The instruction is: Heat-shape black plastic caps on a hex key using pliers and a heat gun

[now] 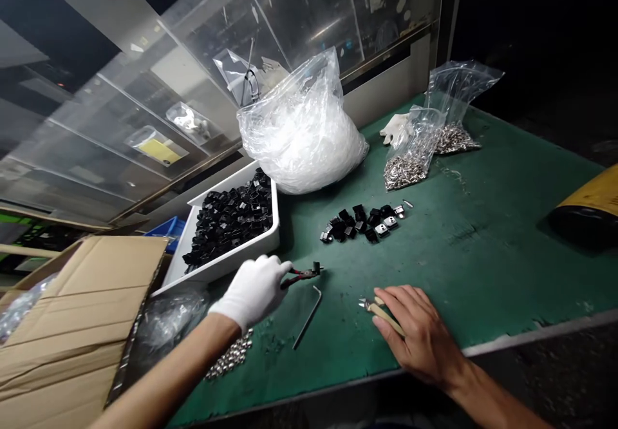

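Note:
My left hand point(253, 290), in a white glove, grips small red-handled pliers point(300, 276) with a small black part point(316, 267) at their tip. My right hand point(415, 332) is bare and rests on the green mat, its fingers closed around a small tan-handled tool point(381, 315) with a metal tip. Between the hands lies a bent hex key point(308, 316). Several black and silver parts point(360, 223) are scattered beyond them, and loose silver fasteners point(232, 355) lie just below my left wrist.
A white tray point(226, 263) of black parts stands left of the green mat point(483, 268). Behind are a large bag of white material point(302, 133), two bags of silver fasteners point(410, 165) and a white glove point(396, 128). A cardboard box point(72, 326) sits at the left.

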Motion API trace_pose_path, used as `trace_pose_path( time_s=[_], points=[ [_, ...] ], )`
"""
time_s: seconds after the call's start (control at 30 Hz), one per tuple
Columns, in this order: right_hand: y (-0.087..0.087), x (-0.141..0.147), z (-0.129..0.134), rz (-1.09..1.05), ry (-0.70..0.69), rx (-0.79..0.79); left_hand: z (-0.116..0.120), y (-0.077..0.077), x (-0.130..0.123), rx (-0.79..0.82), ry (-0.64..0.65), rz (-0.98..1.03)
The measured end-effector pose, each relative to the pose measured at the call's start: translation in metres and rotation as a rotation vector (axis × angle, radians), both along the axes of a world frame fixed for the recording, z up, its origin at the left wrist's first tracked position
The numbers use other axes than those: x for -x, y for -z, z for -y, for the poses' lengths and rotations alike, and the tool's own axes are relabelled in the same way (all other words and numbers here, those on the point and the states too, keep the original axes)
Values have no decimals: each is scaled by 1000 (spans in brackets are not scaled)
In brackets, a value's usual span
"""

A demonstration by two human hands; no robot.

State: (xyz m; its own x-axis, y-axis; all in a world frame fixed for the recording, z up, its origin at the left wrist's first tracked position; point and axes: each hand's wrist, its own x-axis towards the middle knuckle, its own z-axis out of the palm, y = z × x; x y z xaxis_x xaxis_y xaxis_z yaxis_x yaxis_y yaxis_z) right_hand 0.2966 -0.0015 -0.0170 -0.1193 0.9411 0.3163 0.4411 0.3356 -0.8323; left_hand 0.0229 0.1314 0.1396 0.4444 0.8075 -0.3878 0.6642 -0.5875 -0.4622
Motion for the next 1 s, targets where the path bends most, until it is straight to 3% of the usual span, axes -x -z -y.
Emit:
trace_pose_path(
  time_s=[0.07, 0.17, 0.3, 0.47, 0.6, 0.73, 0.87, 1.0],
  points=[
    [-1, -1, 1, -85, 17, 44, 30, 7, 8, 27, -312, 284],
    [-10, -2, 3, -262, 24, 163, 74, 14, 10, 249, -648, 706],
    [-39, 6, 2, -460, -157, 347, 120, 16, 5, 582, -862, 953],
    [-67, 31, 2, -616, -478, 501, 154, 27, 12, 954, -924, 1264],
    [-70, 48, 9, -737, -565, 599, 171, 40, 18, 1102, -943, 1413],
    [-62, 57, 18, -757, -447, 568, 181, 47, 14, 1083, -922, 1503],
    [-50, 59, 27, -735, -248, 517, 188, 55, 3, 931, -908, 1523],
    [-41, 57, 34, -713, -171, 499, 194, 64, -8, 854, -953, 1527]
  ],
)
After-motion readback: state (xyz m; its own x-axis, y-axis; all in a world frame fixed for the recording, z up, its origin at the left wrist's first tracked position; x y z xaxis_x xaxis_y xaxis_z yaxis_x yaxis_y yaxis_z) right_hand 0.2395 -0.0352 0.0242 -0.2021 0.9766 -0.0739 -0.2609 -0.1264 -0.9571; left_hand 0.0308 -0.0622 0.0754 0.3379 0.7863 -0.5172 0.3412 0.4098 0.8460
